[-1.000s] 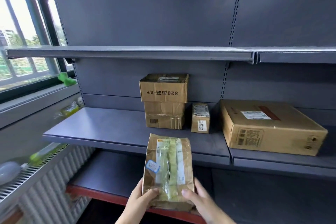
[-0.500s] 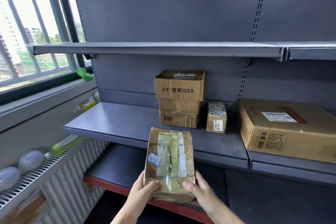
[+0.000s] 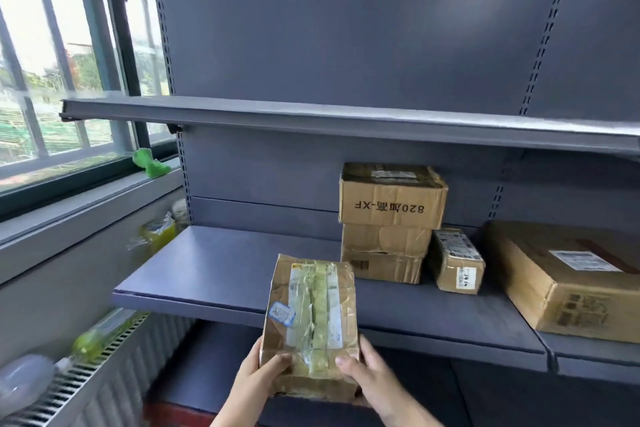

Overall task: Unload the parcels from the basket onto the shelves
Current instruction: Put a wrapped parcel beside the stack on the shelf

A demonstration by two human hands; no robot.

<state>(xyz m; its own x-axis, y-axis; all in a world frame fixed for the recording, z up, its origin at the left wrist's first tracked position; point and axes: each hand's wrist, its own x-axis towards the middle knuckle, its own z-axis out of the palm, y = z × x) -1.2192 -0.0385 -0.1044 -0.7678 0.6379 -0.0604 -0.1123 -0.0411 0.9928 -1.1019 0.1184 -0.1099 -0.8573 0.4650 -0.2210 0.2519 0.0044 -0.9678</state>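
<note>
Parcel (image 3: 310, 319) gripped by both hands (image 3: 258, 381); shelved box (image 3: 393, 196) reads "820…-XF" inverted.

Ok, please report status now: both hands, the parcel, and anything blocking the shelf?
Left hand and right hand grip taped parcel. Parcel in front of middle shelf, not set down. Shelf's left part bare; stacked boxes sit right.

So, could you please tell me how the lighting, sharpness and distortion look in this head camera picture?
Head view: the window at left is blown out by daylight; the shelf edges bow from wide-angle distortion; the left margin by the radiator is smeared, while the taped parcel held in both hands is fairly sharp.
</note>
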